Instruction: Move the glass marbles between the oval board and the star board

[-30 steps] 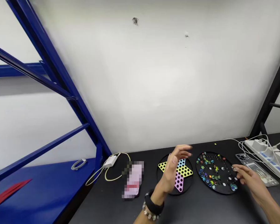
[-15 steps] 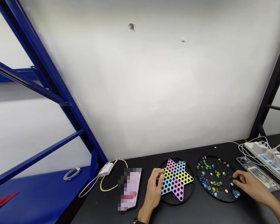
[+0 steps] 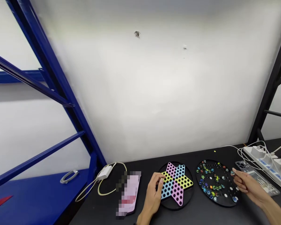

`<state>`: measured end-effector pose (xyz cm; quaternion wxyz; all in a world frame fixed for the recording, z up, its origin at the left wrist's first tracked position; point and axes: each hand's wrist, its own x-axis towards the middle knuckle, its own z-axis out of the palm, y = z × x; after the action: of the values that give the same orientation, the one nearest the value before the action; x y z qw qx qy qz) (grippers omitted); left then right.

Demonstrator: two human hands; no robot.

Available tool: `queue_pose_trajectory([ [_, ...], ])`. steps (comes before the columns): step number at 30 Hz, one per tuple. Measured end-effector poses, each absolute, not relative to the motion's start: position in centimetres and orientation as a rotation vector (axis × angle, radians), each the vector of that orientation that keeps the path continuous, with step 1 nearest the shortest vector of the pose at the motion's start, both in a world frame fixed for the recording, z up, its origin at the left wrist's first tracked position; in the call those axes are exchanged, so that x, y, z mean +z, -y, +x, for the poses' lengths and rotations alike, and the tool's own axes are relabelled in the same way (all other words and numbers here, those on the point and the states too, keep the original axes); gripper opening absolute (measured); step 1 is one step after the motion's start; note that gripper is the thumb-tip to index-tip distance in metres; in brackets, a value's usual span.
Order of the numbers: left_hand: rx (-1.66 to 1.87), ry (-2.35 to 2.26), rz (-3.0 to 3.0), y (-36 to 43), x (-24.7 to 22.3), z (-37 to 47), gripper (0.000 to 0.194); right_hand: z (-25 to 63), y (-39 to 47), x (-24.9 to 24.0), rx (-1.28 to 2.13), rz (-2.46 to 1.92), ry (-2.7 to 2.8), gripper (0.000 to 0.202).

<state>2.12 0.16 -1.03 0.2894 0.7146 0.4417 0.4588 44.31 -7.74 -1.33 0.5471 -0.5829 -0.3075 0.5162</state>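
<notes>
— Half my attention, from this distance, is on the near side; what's there?

— Left hand (image 3: pixel 154 191), fingers curled at the yellow left corner of the Chinese checkers board (image 3: pixel 174 181); whether they grip it, I can't tell

— And the right hand (image 3: pixel 244 183)?

— Pinching what looks like a glass marble (image 3: pixel 232 172), by the round black tray's (image 3: pixel 224 203) right rim

— How far along?

— Barely begun, I judge: I see no marble in the board's visible holes, and many loose marbles (image 3: pixel 208 192) lie in the tray; beyond sits a white power strip (image 3: pixel 267 163)

A head-worn camera looks forward and down over the table (image 3: pixel 208 216) from its near side, facing the white wall (image 3: pixel 159 103) behind.
</notes>
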Motion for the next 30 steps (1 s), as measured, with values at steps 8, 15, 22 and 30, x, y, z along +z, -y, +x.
queue_pose_trajectory([
  [8,1.214,-1.181,1.925,-0.2,-0.9,2.0,0.038,41.5,4.8,-1.2,1.365,-0.922,0.385,0.026],
  [15,1.175,-1.201,1.959,0.1,-0.7,2.0,0.037,41.4,1.2,-2.2,0.874,-1.624,1.044,0.03],
  [22,1.141,-1.202,1.973,0.2,-1.1,2.0,0.036,40.8,0.2,-3.1,0.536,-1.988,1.489,0.02],
  [30,1.145,-1.202,1.995,0.5,-0.7,2.3,0.037,39.4,-0.5,-1.7,0.896,-1.583,1.139,0.04],
])
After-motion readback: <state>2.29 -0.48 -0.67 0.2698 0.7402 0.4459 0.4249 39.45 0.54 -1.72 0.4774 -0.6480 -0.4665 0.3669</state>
